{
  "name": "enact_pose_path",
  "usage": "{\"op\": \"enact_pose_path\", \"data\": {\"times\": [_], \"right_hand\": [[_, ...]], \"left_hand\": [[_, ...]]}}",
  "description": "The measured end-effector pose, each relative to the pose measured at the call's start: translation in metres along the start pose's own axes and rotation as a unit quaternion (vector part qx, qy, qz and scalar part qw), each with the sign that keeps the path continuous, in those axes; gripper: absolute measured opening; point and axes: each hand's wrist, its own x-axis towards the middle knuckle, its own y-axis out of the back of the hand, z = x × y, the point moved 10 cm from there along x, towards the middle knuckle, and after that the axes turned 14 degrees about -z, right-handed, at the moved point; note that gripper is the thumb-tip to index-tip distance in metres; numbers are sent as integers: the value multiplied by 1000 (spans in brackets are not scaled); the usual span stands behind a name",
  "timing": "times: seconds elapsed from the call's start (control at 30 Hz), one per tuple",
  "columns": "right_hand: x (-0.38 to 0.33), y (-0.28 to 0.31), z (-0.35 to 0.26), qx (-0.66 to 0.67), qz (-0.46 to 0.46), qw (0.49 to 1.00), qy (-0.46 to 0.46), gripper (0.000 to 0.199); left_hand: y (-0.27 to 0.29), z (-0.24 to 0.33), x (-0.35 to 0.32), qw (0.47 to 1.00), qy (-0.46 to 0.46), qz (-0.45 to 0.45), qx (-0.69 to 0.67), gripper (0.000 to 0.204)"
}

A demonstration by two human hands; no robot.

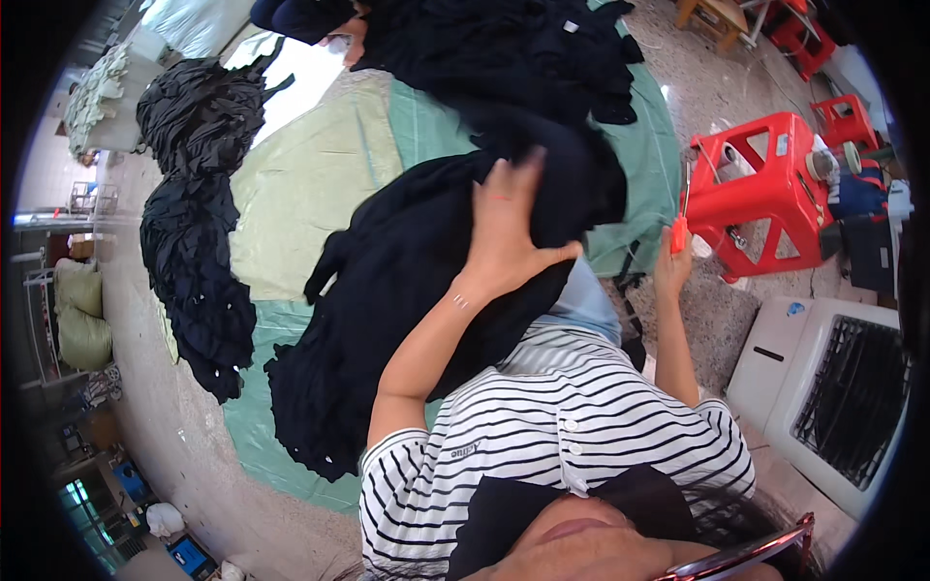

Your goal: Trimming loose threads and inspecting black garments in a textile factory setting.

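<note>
My left hand (509, 237) reaches over a dark navy cloth garment (417, 261) heaped across my lap and the ground sheet. Its thumb stands wide of the fingers, which lie spread against the cloth; the fingertips are smeared by motion. Part of the garment beyond them is blurred too. Off to the right, beside the red stool, my right hand (671, 266) is closed round a slim tool with a red handle (679, 234) and a thin metal shaft pointing away from me. Its exact kind is too small to tell.
A green sheet (639, 174) covers the floor under the cloth. Dark fabric piles (194, 261) lie left, and another dark pile (523, 48) lies ahead near another person's hand (355, 39). Right stand a red plastic stool (756, 194) and a white cooler-like appliance (775, 358).
</note>
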Motion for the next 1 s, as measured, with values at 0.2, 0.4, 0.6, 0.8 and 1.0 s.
{"op": "enact_pose_path", "data": {"times": [0.2,0.4,0.6,0.8,1.0], "right_hand": [[1,1,27,106,-75,988,-84,42],[14,-30,4,117,-88,988,-51,39],[64,-45,-38,99,-63,992,-45,48],[42,-73,-197,18,-298,949,99,74],[15,-129,-235,13,-477,870,124,88]], "left_hand": [[-19,-28,-29,999,-7,41,12,32],[20,-91,-98,983,129,129,20,25],[20,-88,-89,982,129,131,42,22],[13,-66,-74,986,81,127,67,21],[4,-63,-66,978,63,127,-156,17]]}}
